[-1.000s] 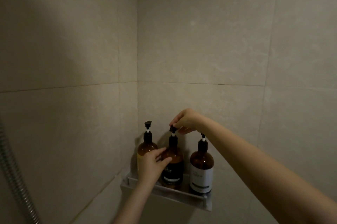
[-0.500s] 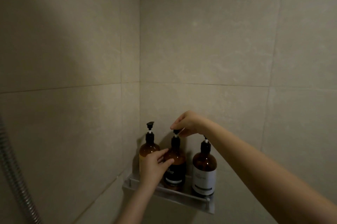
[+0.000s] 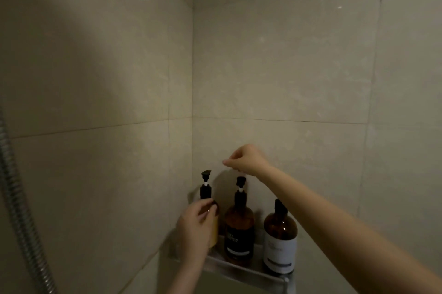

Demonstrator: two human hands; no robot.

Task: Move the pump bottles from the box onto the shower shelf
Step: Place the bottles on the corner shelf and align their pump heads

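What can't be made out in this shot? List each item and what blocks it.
- Left bottle body and label: head view, covered by the left hand.
- Right bottle pump head: head view, behind the right forearm.
- Middle bottle label text: head view, too dim and blurred.
- Whether the right hand touches the middle pump: head view, too dark to tell.
- The box: outside the frame.

Free room is seen above and right of the right grip (image 3: pixel 246 159), along bare wall tiles (image 3: pixel 299 66). Directly below it, the middle bottle (image 3: pixel 239 226) pump is met. The left grip (image 3: pixel 196 224) is boxed in: left bottle (image 3: pixel 205 192) behind, middle bottle to its right, shelf (image 3: pixel 239 269) rail below.
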